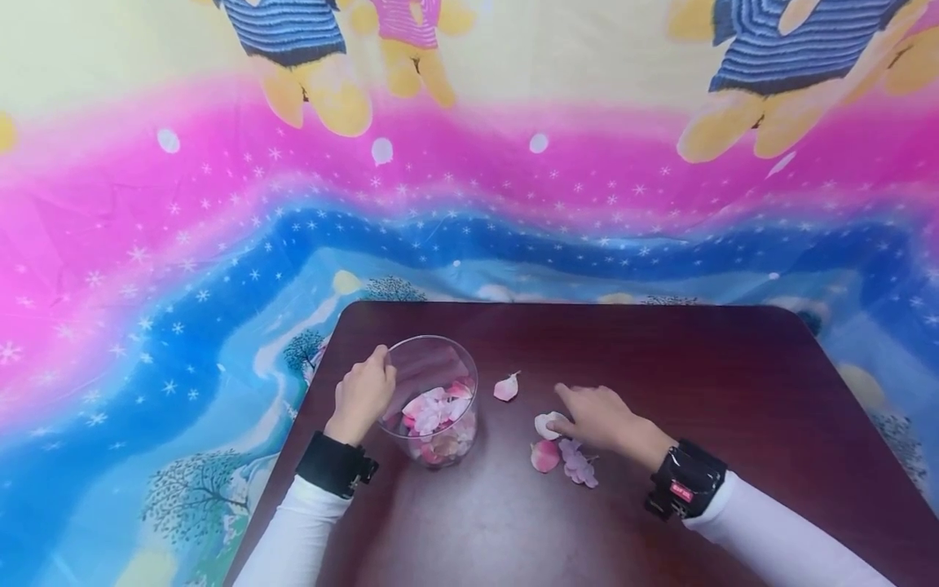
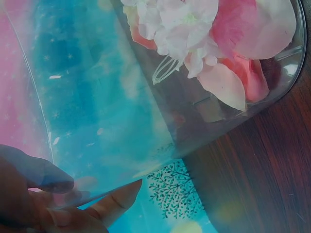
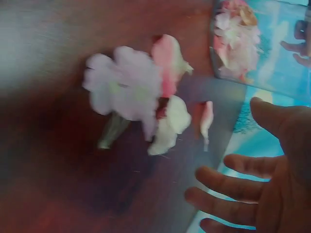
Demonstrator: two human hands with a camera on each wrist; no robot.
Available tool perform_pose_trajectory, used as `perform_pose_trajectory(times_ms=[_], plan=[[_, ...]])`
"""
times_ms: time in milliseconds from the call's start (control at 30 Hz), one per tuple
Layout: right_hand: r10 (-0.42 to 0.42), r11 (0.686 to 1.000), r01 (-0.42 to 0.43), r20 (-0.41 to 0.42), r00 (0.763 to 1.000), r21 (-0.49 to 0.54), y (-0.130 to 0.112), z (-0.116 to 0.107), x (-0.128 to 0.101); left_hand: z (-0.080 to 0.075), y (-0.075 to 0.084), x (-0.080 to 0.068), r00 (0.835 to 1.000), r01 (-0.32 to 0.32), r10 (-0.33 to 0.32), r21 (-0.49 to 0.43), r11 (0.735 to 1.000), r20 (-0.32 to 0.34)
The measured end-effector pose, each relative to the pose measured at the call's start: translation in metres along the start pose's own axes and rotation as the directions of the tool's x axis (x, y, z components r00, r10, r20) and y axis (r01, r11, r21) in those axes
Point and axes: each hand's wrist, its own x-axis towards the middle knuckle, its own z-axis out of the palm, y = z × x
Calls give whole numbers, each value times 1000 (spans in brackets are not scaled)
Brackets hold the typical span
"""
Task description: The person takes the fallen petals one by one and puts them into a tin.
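Observation:
My left hand (image 1: 363, 398) grips the rim of a clear plastic container (image 1: 424, 367), which leans toward it. In the left wrist view the thumb and fingers pinch the wall from both sides. Artificial petals and blossoms (image 2: 194, 34) lie in the container's bottom. My right hand (image 1: 605, 417) hovers over loose pieces on the table, its fingers spread and holding nothing in the right wrist view. Closest to it are a white petal (image 1: 546, 424), a pink petal (image 1: 545, 456) and a lilac blossom (image 3: 124, 87). Another pale pink petal (image 1: 505, 388) lies nearer the container.
The dark reddish-brown table (image 1: 660, 350) has rounded far corners. Behind it hangs a colourful printed cloth (image 1: 469, 187) with pink and blue bands. Each wrist wears a black strapped device (image 1: 689, 481).

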Motion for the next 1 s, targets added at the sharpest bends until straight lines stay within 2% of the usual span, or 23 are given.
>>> perform_pose_trajectory(times_ms=[200, 333, 633, 833, 1000], plan=[[70, 997, -75, 143, 987, 31, 1, 8, -14, -1, 0, 0, 1000, 0, 0, -1, 1000, 7], [92, 995, -96, 187, 978, 10, 1, 14, -18, -1, -1, 1, 1000, 5, -5, 3, 1000, 2], [121, 992, -123, 139, 983, 10, 3, 38, -23, 1, -1, -1, 1000, 9, -9, 4, 1000, 25], [86, 996, -85, 25, 996, -13, 5, 48, -25, 0, -1, 0, 1000, 3, -3, 11, 1000, 14], [51, 999, -51, -16, 999, -2, 3, 48, -26, 0, -2, 0, 1000, 8, -8, 11, 1000, 18]])
